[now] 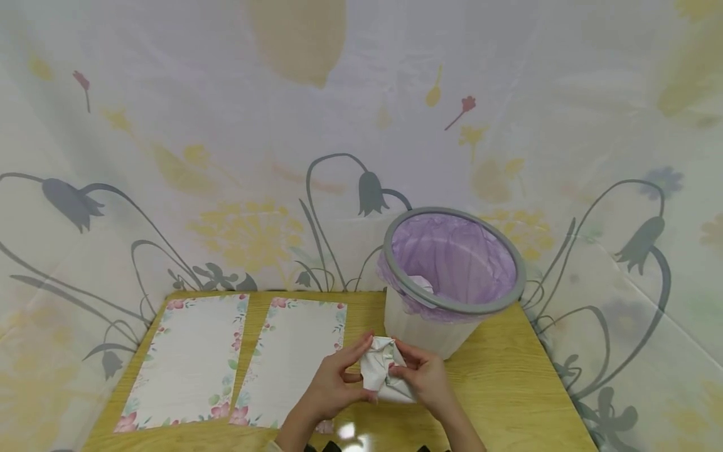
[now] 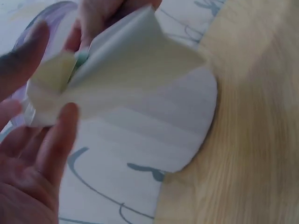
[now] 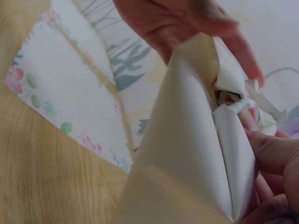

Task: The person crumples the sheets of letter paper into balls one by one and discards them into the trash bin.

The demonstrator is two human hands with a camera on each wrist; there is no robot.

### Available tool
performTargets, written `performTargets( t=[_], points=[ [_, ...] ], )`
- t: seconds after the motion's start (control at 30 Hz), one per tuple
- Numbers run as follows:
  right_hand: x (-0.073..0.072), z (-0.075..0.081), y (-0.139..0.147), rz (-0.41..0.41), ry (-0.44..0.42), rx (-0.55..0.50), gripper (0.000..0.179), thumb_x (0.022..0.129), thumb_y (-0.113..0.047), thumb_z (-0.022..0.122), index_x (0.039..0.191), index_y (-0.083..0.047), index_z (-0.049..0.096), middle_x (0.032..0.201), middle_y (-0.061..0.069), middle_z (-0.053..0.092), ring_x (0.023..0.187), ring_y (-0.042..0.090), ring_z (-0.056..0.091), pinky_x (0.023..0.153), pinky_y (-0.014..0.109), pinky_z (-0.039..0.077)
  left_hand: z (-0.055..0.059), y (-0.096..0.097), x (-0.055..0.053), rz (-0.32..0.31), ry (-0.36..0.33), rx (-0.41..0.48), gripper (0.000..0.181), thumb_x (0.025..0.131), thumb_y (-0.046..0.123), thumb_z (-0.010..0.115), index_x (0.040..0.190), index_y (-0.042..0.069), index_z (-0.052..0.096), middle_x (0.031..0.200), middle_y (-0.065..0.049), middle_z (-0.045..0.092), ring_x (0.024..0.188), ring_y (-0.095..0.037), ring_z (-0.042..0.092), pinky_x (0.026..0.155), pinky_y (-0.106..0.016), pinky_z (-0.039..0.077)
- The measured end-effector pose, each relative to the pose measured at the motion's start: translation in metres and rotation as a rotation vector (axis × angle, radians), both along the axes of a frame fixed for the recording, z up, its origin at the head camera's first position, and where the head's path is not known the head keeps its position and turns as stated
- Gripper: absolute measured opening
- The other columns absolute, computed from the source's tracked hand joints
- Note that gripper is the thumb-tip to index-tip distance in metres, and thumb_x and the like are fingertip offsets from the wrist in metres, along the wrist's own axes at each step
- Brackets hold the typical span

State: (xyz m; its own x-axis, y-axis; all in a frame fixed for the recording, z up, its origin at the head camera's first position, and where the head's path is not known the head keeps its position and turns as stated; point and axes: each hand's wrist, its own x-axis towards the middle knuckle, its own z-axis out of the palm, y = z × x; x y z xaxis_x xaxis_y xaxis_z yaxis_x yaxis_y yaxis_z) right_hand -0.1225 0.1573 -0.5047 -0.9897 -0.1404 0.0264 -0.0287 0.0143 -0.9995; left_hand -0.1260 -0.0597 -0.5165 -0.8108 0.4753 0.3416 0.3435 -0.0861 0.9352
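Observation:
A crumpled, partly folded sheet of paper (image 1: pixel 375 370) is between my two hands, low in front of the bin. White outside, it shows bits of green and red print in its folds in the right wrist view. My left hand (image 1: pixel 337 380) holds its left side between thumb and fingers. On the other side my right hand (image 1: pixel 425 378) pinches the creased part, thumb pressed into the fold. A smooth, uncrumpled flap of the paper (image 3: pixel 180 140) sticks out toward me. Some of the right fingers are hidden behind the paper.
A white bin (image 1: pixel 415 333) with a grey rim and purple liner (image 1: pixel 452 251) stands behind the hands; white paper (image 1: pixel 420 284) shows inside. Two flower-bordered sheets (image 1: pixel 186 361) (image 1: pixel 294 351) lie on the wooden table (image 1: pixel 508 389) at left. A printed curtain (image 1: pixel 361 125) hangs behind.

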Motion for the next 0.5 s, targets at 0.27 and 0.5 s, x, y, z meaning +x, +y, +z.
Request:
performTargets(
  t=[0.27,0.5],
  points=[
    [-0.0023,-0.0039,0.0057,0.081,-0.071,-0.051,0.062,0.083,0.003,0.077,0.135,0.016,0.047,0.135,0.034,0.050,0.116,0.035,0.058,0.087,0.027,0.053,0.0038,-0.0100,-0.0066,0.002,0.200,-0.171,0.095,0.068,0.018,0.089,0.150,0.004,0.042,0.154,-0.016,0.037,0.139,-0.032,0.039,0.107,-0.038,0.041],
    [-0.0048,-0.0043,0.0016,0.135,-0.057,-0.121,0.063,0.084,0.001,0.076,0.135,0.019,0.043,0.134,0.038,0.047,0.111,0.025,0.064,0.087,0.027,0.054,0.0001,-0.0005,-0.0038,0.222,0.275,-0.045,0.076,0.062,0.008,0.092,0.132,0.000,0.062,0.131,-0.018,0.062,0.117,-0.027,0.062,0.086,-0.034,0.056]
  ],
)
